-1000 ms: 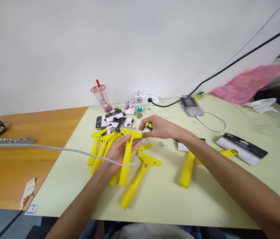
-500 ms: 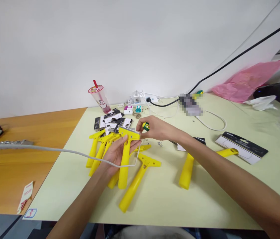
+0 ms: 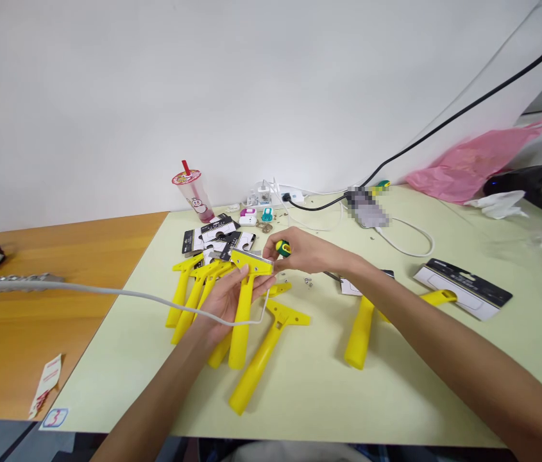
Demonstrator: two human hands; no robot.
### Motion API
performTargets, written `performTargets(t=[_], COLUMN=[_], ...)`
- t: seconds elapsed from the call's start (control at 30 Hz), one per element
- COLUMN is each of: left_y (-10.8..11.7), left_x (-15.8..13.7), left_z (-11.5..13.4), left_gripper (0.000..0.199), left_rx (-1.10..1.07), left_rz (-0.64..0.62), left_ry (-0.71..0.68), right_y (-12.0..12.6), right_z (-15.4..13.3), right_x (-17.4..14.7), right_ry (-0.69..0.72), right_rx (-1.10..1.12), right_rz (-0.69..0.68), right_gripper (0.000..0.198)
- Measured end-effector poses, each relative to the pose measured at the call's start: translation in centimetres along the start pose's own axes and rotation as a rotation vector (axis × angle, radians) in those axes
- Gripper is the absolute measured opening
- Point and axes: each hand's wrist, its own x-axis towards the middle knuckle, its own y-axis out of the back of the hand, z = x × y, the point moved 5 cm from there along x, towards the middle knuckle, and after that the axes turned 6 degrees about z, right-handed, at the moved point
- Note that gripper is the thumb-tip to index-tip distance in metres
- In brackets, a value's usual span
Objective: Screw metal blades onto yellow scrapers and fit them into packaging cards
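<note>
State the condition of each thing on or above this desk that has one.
Left hand: holding a lifted scraper
Metal blade: fitted on the lifted scraper
Right hand: closed on a tool
Tool: held beside the lifted scraper; contact unclear
Nearest loose scraper: lying, no blade showing
Left scrapers: lying side by side
Cards: overlapping
Small metal parts: scattered
Cup: standing, lidded
Black plug: inserted
Pink bag: crumpled

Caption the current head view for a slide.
Left hand holding a yellow scraper, right hand a green-and-yellow handle, above a pale table bearing more yellow handles.
</note>
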Motion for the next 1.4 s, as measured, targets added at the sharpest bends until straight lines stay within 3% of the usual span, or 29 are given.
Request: performTargets(t=[0.27,0.5,0.63,0.93,1.27,1.4], left_y=[-0.5,0.0,-0.1,-3.5,-8.9,-10.2], left_x=[-0.5,-0.2,0.2,1.6,5.8,6.1], left_z=[0.4,1.6,2.0,5.2,8.6,9.0], left_gripper=[0.013,0.019,0.024,0.028,0.038,0.043], left_rx=[-0.023,0.034,0.136,0.452,0.794,0.93], left_rz=[-0.029,0.089,0.091,-0.107,-0.382,-0.408], left_ry=[0.012,-0.103,-0.156,-0.099,-0.057,-0.088], right_y=[0.6,3.1,3.9,4.8,6.3,6.9], right_z=[0.1,-0.8,-2.0,-4.0,-1.8,-1.6], right_x=[0.0,-0.7,-1.2,-2.0,-1.8,-1.8], right_ry=[-0.031,-0.077,-0.068,0.059,-0.18,-0.196], right_rx=[0.014,-0.058,-0.046,-0.019,0.038,0.021], right_rz=[0.002,0.117,0.164,0.243,0.456,0.506], right_gripper=[0.014,0.03,0.033,0.041,0.044,0.046])
